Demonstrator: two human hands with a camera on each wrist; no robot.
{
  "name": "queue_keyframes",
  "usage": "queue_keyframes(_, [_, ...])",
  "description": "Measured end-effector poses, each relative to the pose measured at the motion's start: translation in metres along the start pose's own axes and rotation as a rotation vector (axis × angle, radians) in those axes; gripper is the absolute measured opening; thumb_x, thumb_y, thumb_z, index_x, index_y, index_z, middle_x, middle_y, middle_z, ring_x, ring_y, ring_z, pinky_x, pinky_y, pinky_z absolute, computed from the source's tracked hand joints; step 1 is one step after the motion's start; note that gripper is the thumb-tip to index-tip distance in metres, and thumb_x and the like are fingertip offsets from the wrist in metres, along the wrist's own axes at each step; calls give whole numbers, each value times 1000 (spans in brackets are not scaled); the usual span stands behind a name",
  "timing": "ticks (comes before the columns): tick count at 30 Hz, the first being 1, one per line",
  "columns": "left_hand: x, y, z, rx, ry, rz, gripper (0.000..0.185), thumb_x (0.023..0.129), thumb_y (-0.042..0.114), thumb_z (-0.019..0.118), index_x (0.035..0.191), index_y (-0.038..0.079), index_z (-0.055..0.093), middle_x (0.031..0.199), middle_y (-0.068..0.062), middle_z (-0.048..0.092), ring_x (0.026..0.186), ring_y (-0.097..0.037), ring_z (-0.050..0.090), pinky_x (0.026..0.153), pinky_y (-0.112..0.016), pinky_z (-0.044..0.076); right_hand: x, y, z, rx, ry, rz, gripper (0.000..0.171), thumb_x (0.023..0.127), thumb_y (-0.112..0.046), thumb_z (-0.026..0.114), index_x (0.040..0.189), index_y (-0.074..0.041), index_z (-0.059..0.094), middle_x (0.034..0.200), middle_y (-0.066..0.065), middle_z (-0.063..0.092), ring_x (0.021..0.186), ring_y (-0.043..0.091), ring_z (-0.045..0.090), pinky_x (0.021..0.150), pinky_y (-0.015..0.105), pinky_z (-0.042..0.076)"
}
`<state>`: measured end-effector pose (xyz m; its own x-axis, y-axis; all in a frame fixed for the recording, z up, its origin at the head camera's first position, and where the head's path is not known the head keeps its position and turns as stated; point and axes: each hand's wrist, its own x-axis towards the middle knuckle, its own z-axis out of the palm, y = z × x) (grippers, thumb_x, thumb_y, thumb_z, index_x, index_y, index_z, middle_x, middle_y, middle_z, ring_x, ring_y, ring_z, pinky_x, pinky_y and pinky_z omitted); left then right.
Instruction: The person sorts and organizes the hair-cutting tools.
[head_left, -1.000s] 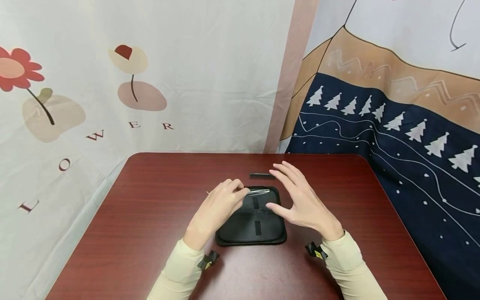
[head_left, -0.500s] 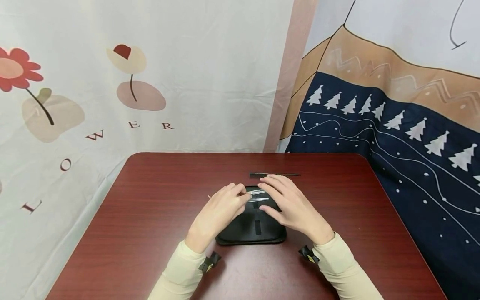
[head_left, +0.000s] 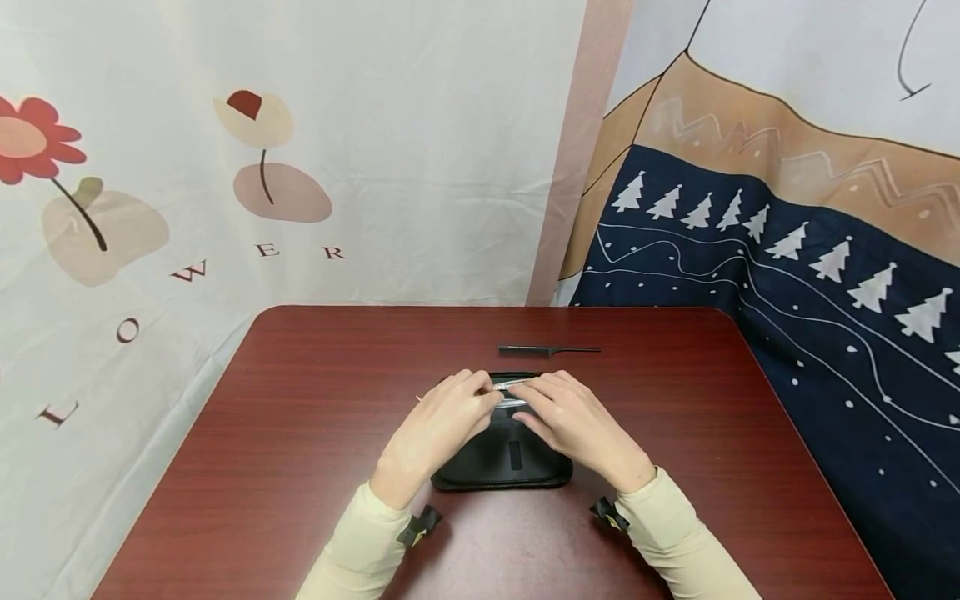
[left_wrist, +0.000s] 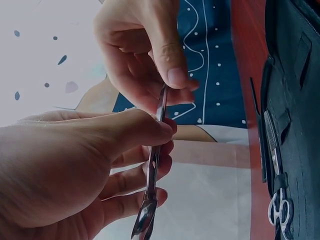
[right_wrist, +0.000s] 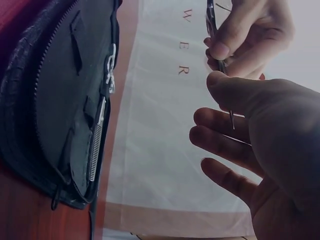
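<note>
- Head view, centre of the frame: both hands meet over the far edge of an open black zip-up fabric case (head_left: 501, 454) lying flat on a dark red wooden table (head_left: 300, 433).
- Left hand (head_left: 442, 421) pinches a slim silver metal hair clip (head_left: 512, 386) between thumb and curled fingers; in the left wrist view the clip (left_wrist: 152, 170) runs up out of that grip.
- Right hand (head_left: 573, 421) pinches the clip's other end with thumb and forefinger, its remaining fingers loosely bent, as the right wrist view (right_wrist: 260, 150) shows.
- So the clip is held off the case by both hands, just above the case's upper rim.
- Doing this well, in my judgement: keep the left-hand pinch firm near one end, let the right fingertips steer the free end, and keep the clip level and in line with the case's elastic loops.
- Count: one case, two hands.
- Two silver clips appear in the head view, close together, though I cannot tell them apart cleanly.
- One black tail comb (head_left: 549, 349) lies apart on the table beyond the case; a toothed metal tool (right_wrist: 96, 145) sits strapped inside the case.
</note>
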<state>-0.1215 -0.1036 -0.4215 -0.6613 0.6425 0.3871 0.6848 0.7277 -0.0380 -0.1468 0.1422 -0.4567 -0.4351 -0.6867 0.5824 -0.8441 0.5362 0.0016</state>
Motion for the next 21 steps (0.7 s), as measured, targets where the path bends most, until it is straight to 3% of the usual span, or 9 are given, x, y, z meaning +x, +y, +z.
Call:
queue_keyframes(9, [0,2,-2,-10,-19,-3,12,96,5,82,101,16,82,103,1,75,88,-19,68,77,-29,60,0,-3,1,-4,9,-7,28,94,-13,92,118,-7,80,106,3,81,97,18,76,81,33,60])
queue_keyframes(21, [0,2,-3,-46,-28,-8,9,99,6,81,100,15,81,103,0,73,90,-20,67,76,-30,61,-1,-1,2,1,20,-41,11,103,-9,80,113,-4,79,97,3,76,91,18,73,83,32,64])
